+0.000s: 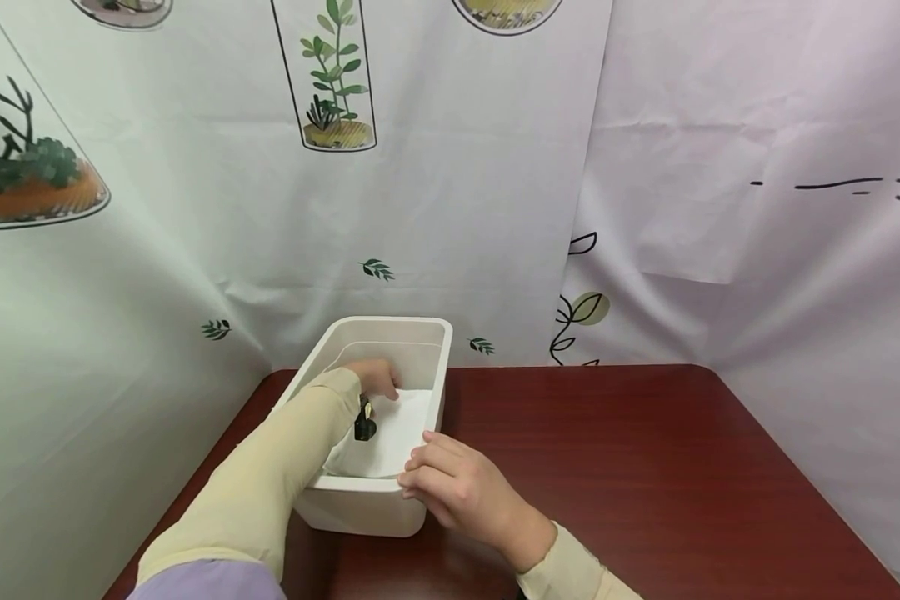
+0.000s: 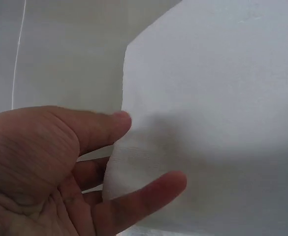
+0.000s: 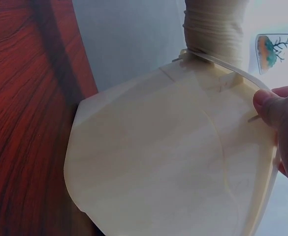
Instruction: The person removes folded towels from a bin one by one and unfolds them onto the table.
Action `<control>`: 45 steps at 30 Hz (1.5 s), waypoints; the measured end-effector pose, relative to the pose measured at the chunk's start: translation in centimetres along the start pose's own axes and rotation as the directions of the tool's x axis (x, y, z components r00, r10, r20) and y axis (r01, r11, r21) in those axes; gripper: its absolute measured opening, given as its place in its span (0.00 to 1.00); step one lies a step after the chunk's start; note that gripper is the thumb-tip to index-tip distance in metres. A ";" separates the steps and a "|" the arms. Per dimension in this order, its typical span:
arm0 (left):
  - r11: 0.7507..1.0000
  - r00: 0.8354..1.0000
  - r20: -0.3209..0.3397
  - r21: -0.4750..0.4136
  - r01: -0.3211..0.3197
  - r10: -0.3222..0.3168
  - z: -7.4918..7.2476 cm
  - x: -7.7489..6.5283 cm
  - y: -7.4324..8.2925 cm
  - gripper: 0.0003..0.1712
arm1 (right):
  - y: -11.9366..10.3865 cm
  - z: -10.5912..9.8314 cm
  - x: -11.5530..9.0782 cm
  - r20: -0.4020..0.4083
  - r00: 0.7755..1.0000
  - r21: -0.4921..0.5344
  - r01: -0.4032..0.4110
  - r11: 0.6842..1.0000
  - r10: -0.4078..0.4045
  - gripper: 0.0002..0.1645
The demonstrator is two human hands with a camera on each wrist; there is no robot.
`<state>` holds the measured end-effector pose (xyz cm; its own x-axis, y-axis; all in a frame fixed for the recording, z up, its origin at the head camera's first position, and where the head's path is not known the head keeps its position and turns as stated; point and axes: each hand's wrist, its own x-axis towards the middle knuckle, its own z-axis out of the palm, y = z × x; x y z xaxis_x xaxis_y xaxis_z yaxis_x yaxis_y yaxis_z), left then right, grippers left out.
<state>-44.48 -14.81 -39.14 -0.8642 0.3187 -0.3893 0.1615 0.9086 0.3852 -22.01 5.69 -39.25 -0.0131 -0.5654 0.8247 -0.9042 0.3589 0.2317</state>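
Note:
My left hand (image 1: 377, 377) reaches down inside a white plastic bin (image 1: 363, 507). In the left wrist view a white sheet (image 2: 212, 98), cloth or paper, lies with its edge between the thumb and the fingers; some fingers pass behind it and one lies over it. The sheet covers much of the bin's floor. At the bin's near right corner my right hand (image 1: 465, 492) grips the rim. The right wrist view shows its thumb on one side of the rim and fingertips on the other, beside the bin's outer wall (image 3: 148, 157).
The bin stands at the left of a dark red-brown table (image 1: 630, 483). Close behind and to both sides hangs a white curtain (image 1: 450, 208) printed with plants. A small black object (image 1: 364, 421) shows by the left wrist, inside the bin.

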 end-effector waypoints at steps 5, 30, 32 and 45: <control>0.993 0.999 0.014 0.107 -0.046 0.045 -0.4 -0.3 0.2 0.16 | 0.0 0.0 0.0 0.006 1.000 0.001 -0.004 1.000 0.004 0.05; 0.955 0.954 0.045 0.000 -0.297 0.297 0.4 0.1 -0.6 0.24 | 0.1 0.0 -0.1 0.000 1.000 0.001 -0.007 1.000 0.007 0.05; 0.942 0.941 0.039 0.003 -0.336 0.336 0.4 0.1 -0.7 0.23 | 0.2 0.0 -0.1 -0.001 1.000 -0.001 -0.006 1.000 0.006 0.05; 0.982 0.987 0.054 -0.123 -0.142 0.149 -0.9 0.3 0.0 0.21 | 0.3 0.1 -0.1 -0.008 1.000 -0.006 -0.013 1.000 0.013 0.05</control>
<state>-45.18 -14.95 -38.56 -0.8032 0.4651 -0.3722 0.2227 0.8139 0.5366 -22.31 5.76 -39.31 -0.0213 -0.5550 0.8316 -0.9015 0.3703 0.2240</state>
